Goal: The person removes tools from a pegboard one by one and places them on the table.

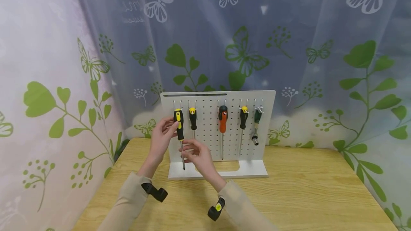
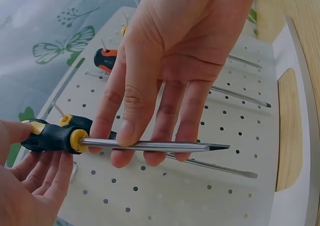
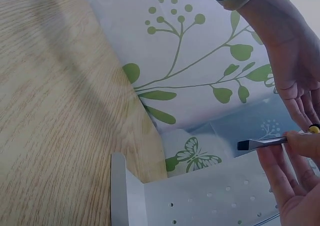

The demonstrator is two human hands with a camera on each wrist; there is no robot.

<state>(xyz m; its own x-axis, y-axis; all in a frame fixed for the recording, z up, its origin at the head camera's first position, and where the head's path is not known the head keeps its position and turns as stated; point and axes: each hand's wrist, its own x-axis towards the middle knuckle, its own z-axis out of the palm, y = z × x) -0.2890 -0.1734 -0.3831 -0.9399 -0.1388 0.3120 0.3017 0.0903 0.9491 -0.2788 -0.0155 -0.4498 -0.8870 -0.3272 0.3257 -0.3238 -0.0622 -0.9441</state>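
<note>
A: Head view?
B: Black-and-yellow screwdriver (image 1: 180, 134), one, tip down before white pegboard (image 1: 232, 131); gripped at handle by left hand (image 1: 162, 134), pinched at shaft by right hand (image 1: 199, 156).
A: Left wrist view?
B: Same grips; flat tip past right hand.
A: Right wrist view?
B: Shaft between right thumb and fingers; wooden surface (image 3: 60, 110) alongside. Step, presumably: two-handed steadying, taking down or hanging up unclear. Next call, probably: firm handle hold, release at shaft.

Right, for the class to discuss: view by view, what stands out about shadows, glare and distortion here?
Head view: fairly even light, a pale streak down the blue curtain; left wrist view: glints on the held screwdriver, the white base looking bowed, probably from the lens; right wrist view: a soft shadow band across the wooden table.
</note>
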